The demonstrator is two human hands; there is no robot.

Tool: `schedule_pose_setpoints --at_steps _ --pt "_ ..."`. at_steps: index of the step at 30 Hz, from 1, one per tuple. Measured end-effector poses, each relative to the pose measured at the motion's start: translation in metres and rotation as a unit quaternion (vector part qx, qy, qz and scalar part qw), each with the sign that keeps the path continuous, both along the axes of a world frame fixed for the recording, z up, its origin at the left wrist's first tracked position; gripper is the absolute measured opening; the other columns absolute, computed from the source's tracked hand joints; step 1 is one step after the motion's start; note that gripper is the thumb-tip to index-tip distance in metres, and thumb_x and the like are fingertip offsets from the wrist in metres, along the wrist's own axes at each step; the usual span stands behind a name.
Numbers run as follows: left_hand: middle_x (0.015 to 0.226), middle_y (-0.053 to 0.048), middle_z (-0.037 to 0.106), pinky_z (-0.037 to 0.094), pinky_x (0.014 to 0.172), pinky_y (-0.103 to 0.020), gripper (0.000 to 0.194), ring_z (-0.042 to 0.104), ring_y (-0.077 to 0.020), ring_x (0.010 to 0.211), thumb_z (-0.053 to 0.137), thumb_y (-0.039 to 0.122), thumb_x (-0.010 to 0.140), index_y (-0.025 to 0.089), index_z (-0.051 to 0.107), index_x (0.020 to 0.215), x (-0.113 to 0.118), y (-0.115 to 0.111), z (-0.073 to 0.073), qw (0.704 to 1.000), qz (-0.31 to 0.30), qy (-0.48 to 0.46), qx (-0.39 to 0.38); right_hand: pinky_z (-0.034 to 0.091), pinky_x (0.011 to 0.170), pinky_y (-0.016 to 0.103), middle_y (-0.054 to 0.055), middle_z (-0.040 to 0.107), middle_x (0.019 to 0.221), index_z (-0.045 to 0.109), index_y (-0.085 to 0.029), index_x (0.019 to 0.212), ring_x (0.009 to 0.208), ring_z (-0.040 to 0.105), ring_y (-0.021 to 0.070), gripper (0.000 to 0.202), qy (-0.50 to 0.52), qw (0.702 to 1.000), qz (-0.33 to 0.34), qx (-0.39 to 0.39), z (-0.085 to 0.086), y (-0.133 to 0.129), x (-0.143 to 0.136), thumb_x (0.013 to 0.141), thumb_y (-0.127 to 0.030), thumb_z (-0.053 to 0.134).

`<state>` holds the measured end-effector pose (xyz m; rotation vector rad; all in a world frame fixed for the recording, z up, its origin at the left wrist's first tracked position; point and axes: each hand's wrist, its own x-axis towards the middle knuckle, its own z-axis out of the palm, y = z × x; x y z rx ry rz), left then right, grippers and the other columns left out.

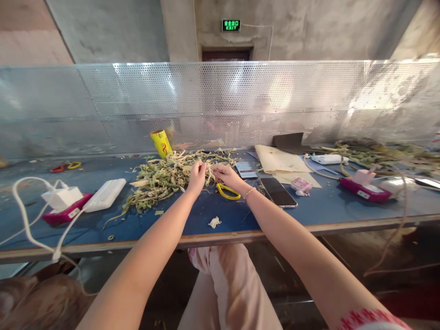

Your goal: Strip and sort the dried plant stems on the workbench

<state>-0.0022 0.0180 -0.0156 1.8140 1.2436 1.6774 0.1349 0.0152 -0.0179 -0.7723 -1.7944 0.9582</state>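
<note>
Dried plant pile [163, 176], in the head view: heaped loosely on the blue tabletop [192, 215], pale and green strands tangled together, a few ends straggling out towards the near edge. At the right edge of the pile, left hand [197, 176] with grip closed to a pinch on a pale strip [208, 175]. Just right of that, right hand [225, 176], fingers curled and tips close beside the same strip; cannot tell from here how far closed that grip is, or whether on anything. Right of the pile, below the right hand, a yellow loop-shaped handle [228, 192]; farther right, a dark phone [277, 192] lying flat and a small pink case [301, 184]. Right of the pile and farther back, beige sheets [275, 159] and a dark sheet [292, 143]. Behind the pile, a yellow tube [161, 144], tilted. Left of the pile, a white block [105, 195] with a cable, next to a magenta block [55, 218] bearing a white adapter [65, 197]. Also left but farther back, red and yellow loops [74, 165]. Nearer the front edge than the pile, to its right, a crumpled white scrap [215, 222]. Beyond the pile, upright along the back, a perforated metal screen [223, 91].
</note>
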Motion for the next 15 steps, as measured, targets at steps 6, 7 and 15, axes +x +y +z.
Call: schedule_pose_setpoints --at_steps 6,7,15 --pt "0.057 0.002 0.042 0.038 0.056 -0.025 0.028 0.043 -0.0107 0.054 0.045 0.043 0.079 0.019 0.043 0.066 -0.0009 0.0039 -0.0004 0.997 -0.075 -0.01 -0.019 0.037 0.052 0.021 -0.002 0.05 0.059 0.054 -0.016 0.076 0.054 0.045 0.009 0.018 -0.029 0.991 -0.078 0.1 0.0028 -0.0039 0.0057 0.078 -0.03 0.042" --pt "0.058 0.002 0.043 0.039 0.055 -0.025 0.028 0.044 -0.0106 0.055 0.045 0.043 0.079 0.019 0.044 0.066 -0.001 0.0048 -0.0009 0.995 -0.093 -0.014 -0.025 0.038 0.054 0.022 0.0 0.051 0.065 0.054 -0.016 0.077 0.06 0.047 0.01 0.016 -0.03 0.985 -0.102 0.134 0.0037 -0.005 0.0066 0.077 -0.027 0.042" --pt "0.068 0.0 0.051 0.042 0.055 -0.025 0.024 0.05 -0.0109 0.058 0.042 0.042 0.08 0.02 0.046 0.089 0.0004 0.0036 -0.0034 0.988 -0.126 -0.043 -0.084 0.045 0.063 0.026 0.005 0.053 0.086 0.057 -0.018 0.085 0.079 0.052 0.014 0.016 -0.072 0.968 -0.084 0.225 0.003 -0.0043 0.0042 0.072 -0.016 0.048"
